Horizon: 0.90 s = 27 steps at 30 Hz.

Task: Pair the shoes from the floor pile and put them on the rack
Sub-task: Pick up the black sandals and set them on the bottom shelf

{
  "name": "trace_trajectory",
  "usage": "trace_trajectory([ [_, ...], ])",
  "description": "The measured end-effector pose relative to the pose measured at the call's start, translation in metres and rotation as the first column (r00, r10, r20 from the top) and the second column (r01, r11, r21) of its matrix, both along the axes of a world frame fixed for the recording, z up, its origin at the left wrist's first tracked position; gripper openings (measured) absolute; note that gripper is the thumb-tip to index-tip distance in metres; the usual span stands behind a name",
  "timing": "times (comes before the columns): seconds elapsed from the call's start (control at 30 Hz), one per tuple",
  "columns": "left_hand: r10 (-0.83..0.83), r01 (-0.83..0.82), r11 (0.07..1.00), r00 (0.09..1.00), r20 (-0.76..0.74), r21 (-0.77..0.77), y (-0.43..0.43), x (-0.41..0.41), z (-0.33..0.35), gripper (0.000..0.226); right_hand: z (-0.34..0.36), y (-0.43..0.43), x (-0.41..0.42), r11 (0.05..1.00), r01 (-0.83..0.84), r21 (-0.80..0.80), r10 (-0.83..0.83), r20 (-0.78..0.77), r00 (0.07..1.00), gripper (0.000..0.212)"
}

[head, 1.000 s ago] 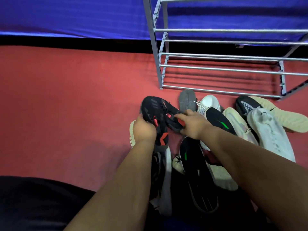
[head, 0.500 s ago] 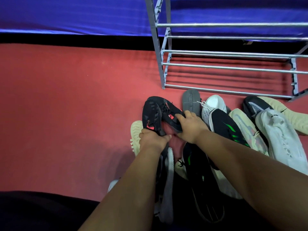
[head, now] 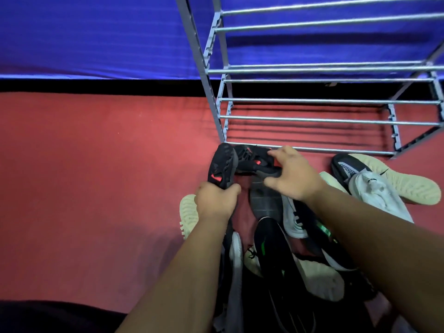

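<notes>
Pair 1, both shoes in hand, not yet placed.

- Left shoe (head: 222, 164), black with red marks: gripped at its near end by the left hand (head: 216, 200), fingers curled round it. Long axis runs straight away from the grip toward the rack (head: 312, 120), slightly tilted, tread side turned outward to the left. Toe or heel at the far end: cannot tell.
- Right shoe (head: 252, 162), same black and red: held by the right hand (head: 294, 176), thumb under, fingers over its upper edge. Long axis lies crosswise, pointing from the grip to the left, so its free end meets the far end of the left shoe. The 2 form a rough corner, not parallel.
- Both shoes are lifted off the red floor (head: 96, 176), just in front of the rack's lowest front bar.

Progress, as judged: matching of 1 pair looks done and placing is left. No shoe sits on any rack bar in view. The right shoe needs turning to line up with its mate before going in.

Below and behind the grips the pile remains: grey sole (head: 263, 200), black-and-green shoe (head: 274, 251), cream-soled shoe (head: 188, 212) beside the left wrist. To the right of the right hand lie a white shoe (head: 377, 198) and an upturned cream sole (head: 403, 186). Most of the task is left.
</notes>
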<state>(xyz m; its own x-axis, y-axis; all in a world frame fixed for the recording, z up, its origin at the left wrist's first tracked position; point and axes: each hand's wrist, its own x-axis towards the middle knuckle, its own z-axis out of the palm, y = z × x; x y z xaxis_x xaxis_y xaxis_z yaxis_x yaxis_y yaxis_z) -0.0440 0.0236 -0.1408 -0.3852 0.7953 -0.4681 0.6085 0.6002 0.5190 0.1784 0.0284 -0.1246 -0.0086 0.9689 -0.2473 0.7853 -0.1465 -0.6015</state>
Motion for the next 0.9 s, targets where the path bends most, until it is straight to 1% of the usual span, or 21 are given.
trace_trajectory([
  [0.13, -0.128, 0.125, 0.989, 0.991, 0.037, 0.084, 0.02, 0.019, 0.013, 0.05, -0.005, -0.01, 0.034, 0.982, 0.166, 0.093, -0.165, -0.016, 0.986, 0.084],
  [0.2, -0.143, 0.137, 0.986, 0.987, 0.07, 0.093, 0.036, 0.026, 0.016, 0.052, -0.009, -0.011, 0.042, 0.956, 0.277, 0.099, -0.271, -0.068, 0.96, 0.08],
  [0.3, -0.188, 0.184, 0.979, 0.981, 0.039, 0.092, 0.06, 0.038, 0.01, 0.061, -0.015, -0.004, 0.044, 0.903, 0.415, 0.111, -0.396, -0.158, 0.904, 0.07],
  [0.37, -0.222, 0.223, 0.966, 0.975, -0.024, 0.131, 0.077, 0.045, -0.006, 0.067, -0.016, 0.004, 0.041, 0.887, 0.449, 0.11, -0.421, -0.21, 0.882, 0.056],
  [0.43, -0.259, 0.263, 0.953, 0.965, -0.049, 0.151, 0.091, 0.053, -0.015, 0.067, -0.021, 0.016, 0.038, 0.884, 0.452, 0.122, -0.415, -0.241, 0.877, 0.042],
  [0.53, -0.339, 0.345, 0.921, 0.939, -0.061, 0.183, 0.108, 0.067, -0.017, 0.063, -0.034, 0.036, 0.039, 0.891, 0.433, 0.135, -0.393, -0.247, 0.886, 0.033],
  [0.63, -0.393, 0.402, 0.893, 0.916, -0.083, 0.2, 0.129, 0.079, -0.026, 0.065, -0.049, 0.055, 0.042, 0.892, 0.435, 0.121, -0.401, -0.232, 0.886, 0.039],
  [0.73, -0.416, 0.434, 0.877, 0.9, -0.127, 0.205, 0.152, 0.089, -0.035, 0.069, -0.063, 0.075, 0.037, 0.86, 0.497, 0.12, -0.464, -0.223, 0.857, 0.045],
  [0.83, -0.43, 0.468, 0.869, 0.875, -0.221, 0.159, 0.175, 0.093, -0.044, 0.056, -0.078, 0.092, 0.028, 0.843, 0.522, 0.131, -0.496, -0.185, 0.848, 0.05],
  [0.9, -0.476, 0.529, 0.842, 0.82, -0.319, 0.103, 0.187, 0.092, -0.05, 0.053, -0.086, 0.099, 0.022, 0.848, 0.509, 0.15, -0.49, -0.145, 0.86, 0.055],
])
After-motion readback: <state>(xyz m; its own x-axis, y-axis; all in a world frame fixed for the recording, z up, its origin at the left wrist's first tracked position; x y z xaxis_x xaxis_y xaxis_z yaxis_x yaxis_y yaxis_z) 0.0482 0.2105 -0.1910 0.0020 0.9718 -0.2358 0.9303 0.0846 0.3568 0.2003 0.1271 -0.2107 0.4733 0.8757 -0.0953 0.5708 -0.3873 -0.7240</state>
